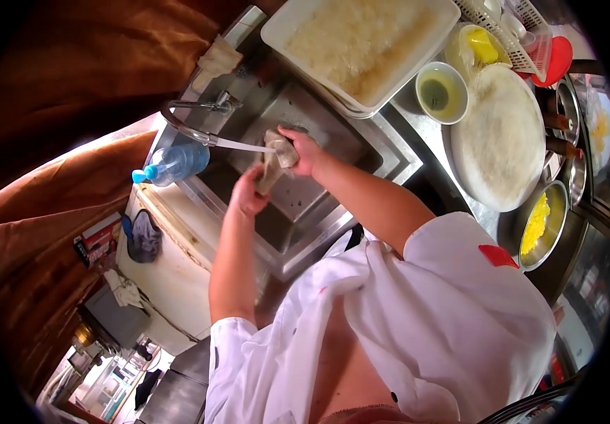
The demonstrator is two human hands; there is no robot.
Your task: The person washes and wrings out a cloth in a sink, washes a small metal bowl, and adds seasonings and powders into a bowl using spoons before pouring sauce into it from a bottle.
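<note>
Over the metal sink [298,205] I hold a wet, greyish-beige cloth [271,169] with both hands. My left hand [250,192] grips its lower end, fingers closed around it. My right hand [301,151] is closed on the upper end, where the cloth is bunched. A stream of water runs from the curved faucet [190,133] onto the cloth between my hands.
A large white tub [418,53] stands across the sink's far side. Right of it are a bowl of liquid [441,92], a round white board [499,141] and a metal bowl [558,205] with yellow food. A blue-capped plastic bottle [178,164] lies left of the sink.
</note>
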